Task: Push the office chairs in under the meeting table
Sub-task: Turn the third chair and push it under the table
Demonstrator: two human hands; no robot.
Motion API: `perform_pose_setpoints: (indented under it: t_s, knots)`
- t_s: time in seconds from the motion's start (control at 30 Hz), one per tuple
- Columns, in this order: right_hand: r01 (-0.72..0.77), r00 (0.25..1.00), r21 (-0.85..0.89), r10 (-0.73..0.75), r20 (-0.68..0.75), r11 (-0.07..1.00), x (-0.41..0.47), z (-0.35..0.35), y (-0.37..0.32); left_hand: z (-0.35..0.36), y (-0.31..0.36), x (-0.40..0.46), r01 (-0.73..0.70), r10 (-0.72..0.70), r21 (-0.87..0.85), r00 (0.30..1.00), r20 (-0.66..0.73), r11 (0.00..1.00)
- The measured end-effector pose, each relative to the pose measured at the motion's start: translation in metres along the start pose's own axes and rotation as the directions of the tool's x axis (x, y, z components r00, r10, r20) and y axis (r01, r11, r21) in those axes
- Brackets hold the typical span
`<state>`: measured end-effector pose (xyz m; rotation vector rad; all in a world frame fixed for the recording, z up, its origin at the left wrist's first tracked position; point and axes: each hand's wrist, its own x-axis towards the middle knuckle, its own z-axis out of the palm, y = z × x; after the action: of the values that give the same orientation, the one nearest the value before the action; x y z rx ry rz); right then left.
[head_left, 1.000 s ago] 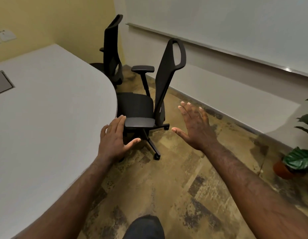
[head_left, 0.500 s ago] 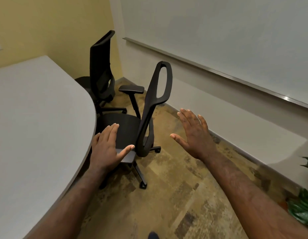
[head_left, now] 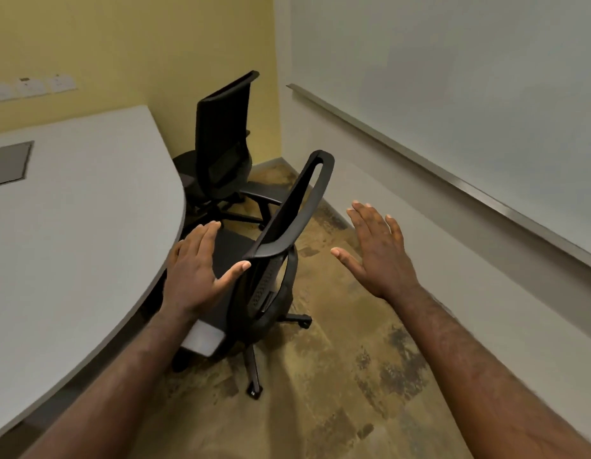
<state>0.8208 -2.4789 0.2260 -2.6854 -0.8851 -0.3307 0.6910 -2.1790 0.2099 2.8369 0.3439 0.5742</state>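
A black office chair (head_left: 289, 223) stands beside the curved edge of the grey meeting table (head_left: 82, 233), its backrest edge-on to me and its seat partly under the tabletop. My left hand (head_left: 196, 270) is open, fingers spread, just left of the backrest with the thumb near its lower frame. My right hand (head_left: 378, 251) is open to the right of the backrest, apart from it. A second black chair (head_left: 223, 137) stands farther back in the corner, close to the table.
A whiteboard with a metal tray rail (head_left: 453, 183) runs along the right wall. The yellow wall (head_left: 122, 44) lies behind the far chair. A grey hatch (head_left: 7, 162) is set in the tabletop. Mottled brown floor (head_left: 337, 376) stretches between chair and wall.
The near chair has come closer in view and its backrest now stands between my two hands. Both hands stay open; the left thumb has come close to the backrest frame.
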Motion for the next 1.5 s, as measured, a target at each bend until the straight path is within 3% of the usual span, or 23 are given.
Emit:
perform_pose_setpoints:
  t_s: [0.33, 0.6, 0.97, 1.27, 1.5]
  knots:
    - [0.204, 0.979, 0.055, -0.205, 0.013, 0.978, 0.084, -0.002, 0.092, 0.019, 0.068, 0.050, 0.176, -0.174, 0.016, 0.982, -0.067, 0.984]
    - [0.329, 0.944, 0.063, -0.329, -0.006, 0.942, 0.181, 0.017, 0.136, 0.032, 0.063, 0.118, 0.271, -0.254, 0.056, 0.944, -0.211, 0.961]
    - [0.447, 0.893, 0.128, -0.450, -0.006, 0.885, 0.320, 0.041, 0.174, 0.054, 0.056, 0.212, 0.425, -0.405, 0.057, 0.889, -0.213, 0.903]
    - [0.603, 0.786, 0.223, -0.618, -0.001, 0.766, 0.424, 0.074, 0.198, 0.071, 0.067, 0.276, 0.520, -0.466, 0.168, 0.840, -0.279, 0.838]
    - [0.682, 0.699, 0.273, -0.714, 0.030, 0.679, 0.500, 0.091, 0.215, 0.086, 0.092, 0.328, 0.645, -0.593, 0.149, 0.755, -0.279, 0.750]
